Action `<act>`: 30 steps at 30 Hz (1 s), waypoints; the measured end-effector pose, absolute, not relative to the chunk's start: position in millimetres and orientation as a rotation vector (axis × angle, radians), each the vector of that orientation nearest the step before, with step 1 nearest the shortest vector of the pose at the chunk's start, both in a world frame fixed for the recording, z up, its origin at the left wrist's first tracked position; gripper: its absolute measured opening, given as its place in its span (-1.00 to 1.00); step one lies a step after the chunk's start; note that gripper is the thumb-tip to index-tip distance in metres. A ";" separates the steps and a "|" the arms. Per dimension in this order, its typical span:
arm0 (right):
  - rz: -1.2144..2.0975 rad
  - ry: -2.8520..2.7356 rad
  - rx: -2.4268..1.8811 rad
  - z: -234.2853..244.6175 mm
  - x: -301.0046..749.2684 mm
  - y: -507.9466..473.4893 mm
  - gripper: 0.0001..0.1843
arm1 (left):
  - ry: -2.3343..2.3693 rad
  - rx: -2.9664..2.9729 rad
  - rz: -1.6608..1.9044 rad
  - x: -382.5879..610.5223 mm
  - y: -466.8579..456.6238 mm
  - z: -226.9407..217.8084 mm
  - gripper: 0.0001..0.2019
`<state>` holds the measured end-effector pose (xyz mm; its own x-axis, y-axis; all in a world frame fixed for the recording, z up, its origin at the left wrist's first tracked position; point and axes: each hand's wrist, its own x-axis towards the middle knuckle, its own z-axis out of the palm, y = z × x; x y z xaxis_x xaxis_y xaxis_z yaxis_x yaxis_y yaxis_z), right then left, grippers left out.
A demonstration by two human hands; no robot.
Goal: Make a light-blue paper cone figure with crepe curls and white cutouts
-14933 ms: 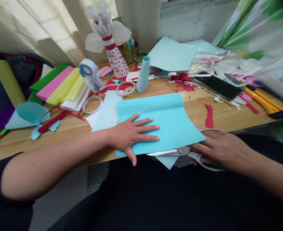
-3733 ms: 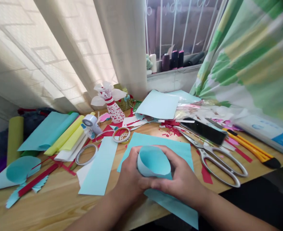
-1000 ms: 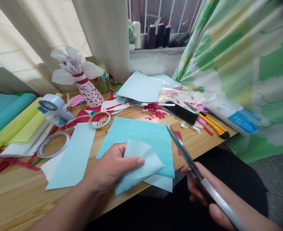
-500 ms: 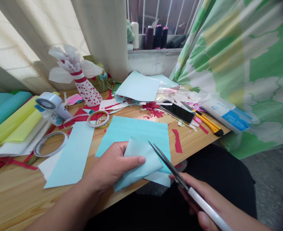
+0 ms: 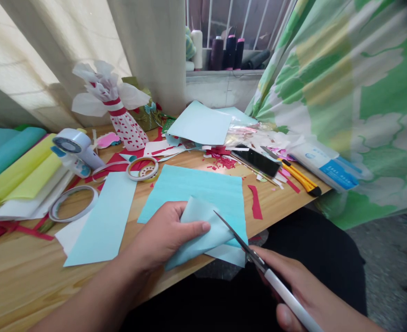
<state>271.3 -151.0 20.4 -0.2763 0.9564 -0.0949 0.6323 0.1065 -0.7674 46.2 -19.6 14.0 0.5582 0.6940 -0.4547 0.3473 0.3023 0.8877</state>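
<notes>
My left hand [image 5: 158, 233] pinches a folded piece of pale blue paper [image 5: 203, 233] between thumb and fingers, holding it just above a sheet of blue crepe paper [image 5: 193, 193]. My right hand [image 5: 290, 281] grips long silver-handled scissors [image 5: 276, 286] low at the table's front edge. Their nearly closed blades [image 5: 233, 240] point up and left, and the tips lie over the folded paper's right side. The finger loops are hidden inside my right hand.
The wooden table [image 5: 16, 286] holds a pale blue strip, tape rolls, a tape dispenser, a paper-wrapped ornament, a phone, a yellow utility knife, red scraps and stacked coloured paper. Curtains and a barred window stand behind it.
The scissor blades have come together from slightly apart, and my right hand has shifted a little toward the folded paper. My left hand still holds that paper.
</notes>
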 end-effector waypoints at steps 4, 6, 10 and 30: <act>0.980 -1.956 -1.549 12.8 272.8 -153.9 -0.24 | 1.020 1.315 0.295 46.7 -19.6 14.3 -0.64; 0.975 -1.933 -1.559 9.6 272.8 -154.2 -0.24 | 1.019 1.315 0.303 47.2 -19.7 14.9 -0.65; 1.017 -1.887 -1.541 8.1 271.2 -152.5 -0.21 | 1.023 1.273 0.305 47.8 -19.6 15.7 -0.64; 1.077 -1.833 -1.527 11.8 272.9 -157.2 -0.18 | 0.995 1.118 0.326 48.8 -19.9 15.8 -0.72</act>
<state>272.9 -157.2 11.8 -0.2307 0.9681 -0.0974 0.5562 0.0491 -0.8296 48.8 -19.9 15.8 0.5510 0.6686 -0.4994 0.2428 0.4440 0.8625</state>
